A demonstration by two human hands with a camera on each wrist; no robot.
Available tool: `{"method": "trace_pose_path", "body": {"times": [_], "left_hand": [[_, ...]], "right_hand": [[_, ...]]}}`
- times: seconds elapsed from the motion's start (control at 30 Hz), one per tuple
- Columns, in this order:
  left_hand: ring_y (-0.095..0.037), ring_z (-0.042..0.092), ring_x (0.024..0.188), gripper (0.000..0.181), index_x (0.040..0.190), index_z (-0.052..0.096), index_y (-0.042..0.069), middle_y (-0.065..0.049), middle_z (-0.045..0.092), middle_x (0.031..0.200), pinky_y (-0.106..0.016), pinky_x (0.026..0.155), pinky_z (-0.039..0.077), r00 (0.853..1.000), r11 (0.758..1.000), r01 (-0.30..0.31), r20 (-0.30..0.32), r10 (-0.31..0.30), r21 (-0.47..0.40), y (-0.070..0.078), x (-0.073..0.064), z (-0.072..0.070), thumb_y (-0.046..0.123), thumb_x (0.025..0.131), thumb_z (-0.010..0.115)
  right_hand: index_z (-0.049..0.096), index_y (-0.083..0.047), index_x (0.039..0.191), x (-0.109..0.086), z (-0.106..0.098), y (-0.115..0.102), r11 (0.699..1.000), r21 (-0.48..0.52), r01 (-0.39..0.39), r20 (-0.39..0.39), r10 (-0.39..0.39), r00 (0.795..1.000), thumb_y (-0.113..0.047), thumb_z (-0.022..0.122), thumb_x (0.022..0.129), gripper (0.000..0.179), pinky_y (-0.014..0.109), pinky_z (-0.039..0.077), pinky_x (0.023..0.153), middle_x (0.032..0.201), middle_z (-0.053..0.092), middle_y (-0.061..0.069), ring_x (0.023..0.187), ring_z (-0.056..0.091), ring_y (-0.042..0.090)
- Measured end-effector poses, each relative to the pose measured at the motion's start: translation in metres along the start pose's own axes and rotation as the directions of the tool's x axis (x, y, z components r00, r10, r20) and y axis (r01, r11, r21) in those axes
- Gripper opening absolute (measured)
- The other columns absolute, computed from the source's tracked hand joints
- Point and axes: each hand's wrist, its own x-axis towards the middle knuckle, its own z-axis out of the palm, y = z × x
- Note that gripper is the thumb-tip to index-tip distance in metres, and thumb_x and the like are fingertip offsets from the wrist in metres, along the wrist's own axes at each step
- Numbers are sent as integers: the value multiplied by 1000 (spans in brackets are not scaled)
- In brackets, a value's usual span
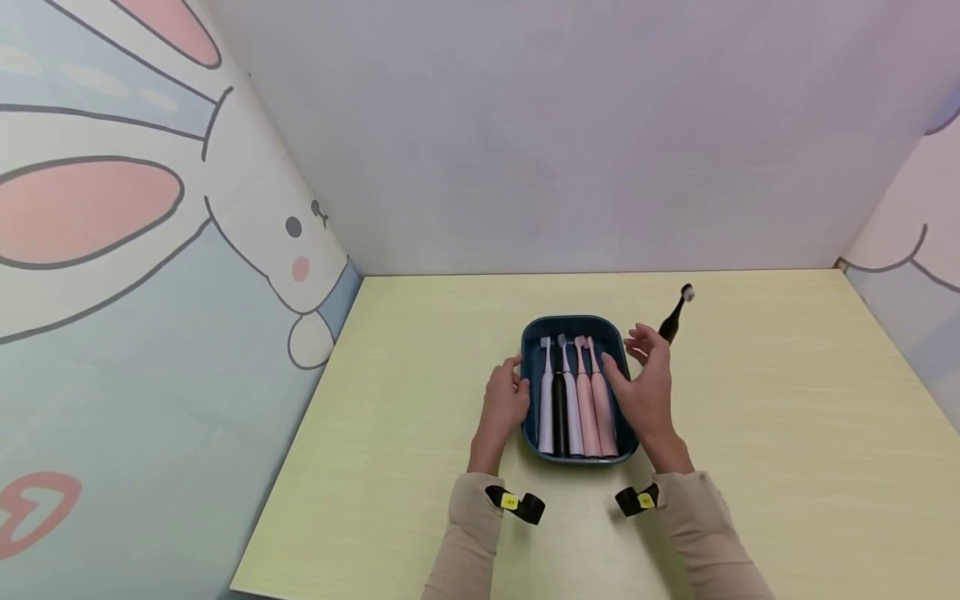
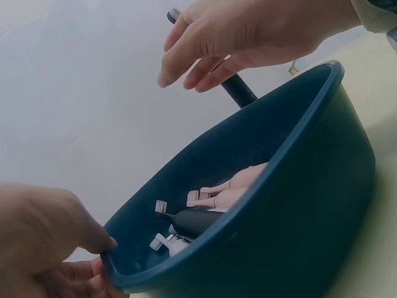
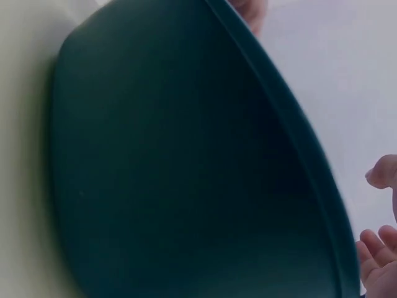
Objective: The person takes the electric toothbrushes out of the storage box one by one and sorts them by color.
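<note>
A dark blue plastic bin (image 1: 576,320) holds electric toothbrushes side by side: two pale ones (image 1: 547,408), a black one (image 1: 559,417) and two pink ones (image 1: 587,412). My left hand (image 1: 506,398) grips the bin's left rim, the thumb over the edge and the fingers outside, as the left wrist view shows. Beside the right rim my right hand (image 1: 647,390) hovers with loosely bent, spread fingers and nothing between them. Behind it another black toothbrush (image 1: 672,323) appears to stand upright; its lower part is hidden.
The bin sits on a pale yellow table (image 1: 420,433). A plain whitish wall (image 1: 570,150) rises at the table's back edge. On the left is a wall (image 1: 135,400) with a cartoon rabbit. Dark straps with yellow tags circle both sleeves.
</note>
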Motion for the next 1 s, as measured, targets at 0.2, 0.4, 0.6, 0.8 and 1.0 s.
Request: {"method": "trace_pose_path", "body": {"times": [0.2, 0.4, 0.6, 0.8, 1.0], "left_hand": [[-14, 49, 73, 41, 137, 49, 5, -7, 51, 88, -25, 62, 42, 1000, 1000, -1, -5, 1, 1, -1, 1, 1, 8, 96, 53], [-13, 49, 72, 41, 137, 49, 6, -6, 50, 87, -24, 61, 42, 1000, 1000, -2, -8, 2, 9, -1, 0, 2, 9, 96, 53], [-13, 49, 72, 41, 137, 50, 6, -6, 50, 87, -25, 61, 42, 1000, 1000, -1, -10, 1, 9, 0, 1, 2, 9, 96, 53], [-13, 49, 72, 41, 137, 50, 7, -6, 51, 87, -24, 61, 42, 1000, 1000, 1, -9, -1, 13, -1, 2, 2, 10, 96, 53], [-13, 49, 72, 41, 136, 50, 6, -6, 51, 86, -24, 62, 42, 1000, 1000, -5, -11, 5, 11, -2, 1, 2, 9, 96, 53]], "right_hand": [[35, 3, 137, -4, 6, -1, 999, 9, -36, 81, 35, 996, -2, 71, 82, 66, 47, 42, 97, 128, 44, 22, 112, 54, 32], [31, 5, 139, -7, 10, 0, 998, -2, -66, 142, 65, 988, 0, 70, 82, 70, 48, 42, 98, 129, 44, 23, 114, 52, 36], [30, 5, 141, -9, 13, -1, 998, -21, -60, 181, 63, 981, -1, 71, 81, 73, 51, 43, 96, 127, 44, 24, 112, 52, 38], [29, 6, 142, -10, 17, -3, 993, -43, -109, 246, 116, 962, -3, 71, 82, 73, 51, 44, 95, 126, 44, 25, 110, 53, 38], [27, 5, 143, -11, 19, -6, 980, -84, -182, 341, 200, 918, -6, 69, 83, 74, 50, 47, 94, 128, 44, 25, 110, 55, 37]]}}
